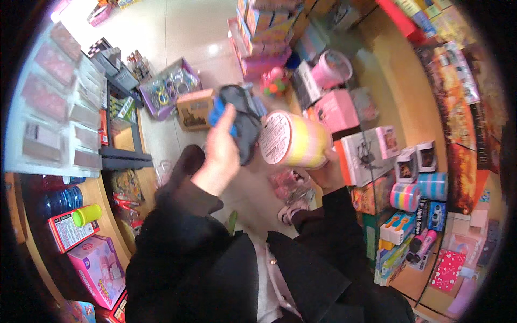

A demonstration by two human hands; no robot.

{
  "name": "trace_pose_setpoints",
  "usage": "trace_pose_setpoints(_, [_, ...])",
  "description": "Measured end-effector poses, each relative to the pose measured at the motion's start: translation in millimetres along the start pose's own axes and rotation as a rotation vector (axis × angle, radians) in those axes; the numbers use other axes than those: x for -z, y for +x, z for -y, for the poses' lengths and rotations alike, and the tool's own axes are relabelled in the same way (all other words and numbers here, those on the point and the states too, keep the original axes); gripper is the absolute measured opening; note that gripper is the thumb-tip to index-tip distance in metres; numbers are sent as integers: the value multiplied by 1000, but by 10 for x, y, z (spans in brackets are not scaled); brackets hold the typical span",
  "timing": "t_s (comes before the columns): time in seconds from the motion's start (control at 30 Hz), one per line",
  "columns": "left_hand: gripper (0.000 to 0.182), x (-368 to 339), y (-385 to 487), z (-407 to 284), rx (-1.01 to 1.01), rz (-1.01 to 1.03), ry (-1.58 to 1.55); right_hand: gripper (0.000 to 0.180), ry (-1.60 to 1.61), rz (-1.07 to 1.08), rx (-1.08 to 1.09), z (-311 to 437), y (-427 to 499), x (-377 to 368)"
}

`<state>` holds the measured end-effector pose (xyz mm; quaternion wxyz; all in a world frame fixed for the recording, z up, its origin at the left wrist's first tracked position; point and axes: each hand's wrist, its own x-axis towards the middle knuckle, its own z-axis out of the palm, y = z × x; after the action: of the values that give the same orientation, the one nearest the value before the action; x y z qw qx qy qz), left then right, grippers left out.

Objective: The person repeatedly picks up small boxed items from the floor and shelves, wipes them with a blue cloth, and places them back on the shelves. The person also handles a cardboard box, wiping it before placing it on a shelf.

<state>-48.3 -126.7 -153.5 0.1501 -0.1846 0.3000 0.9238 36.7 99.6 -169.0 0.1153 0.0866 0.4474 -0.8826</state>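
Note:
My left hand (221, 151) grips a bunched dark grey and blue cloth (243, 129), thumb on top. Beside it, my right hand (332, 171) holds a yellow, pink and cream striped cylinder (305, 139), tilted on its side. Its round end bears a white label with writing and faces the cloth. The cloth and the cylinder come very close; whether they touch is hard to tell. Most of my right fingers are hidden behind the cylinder.
Wooden shelves on the right carry a pink box (336, 111), a pink tub (329, 68) and striped cylinders (405, 197). On the left are packets (44, 137) and a purple toy box (99, 268). A brown carton (196, 110) and a purple bin (167, 91) stand ahead.

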Motion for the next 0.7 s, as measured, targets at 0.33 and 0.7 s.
trace_pose_setpoints(0.33, [35,-376,-286,649,-18,347,-34,85,-322,-340,692,184,-86,-465])
trace_pose_setpoints(0.7, [27,-378,-67,397,-109,352,45,100,-1472,-789,953,495,-94,-189])
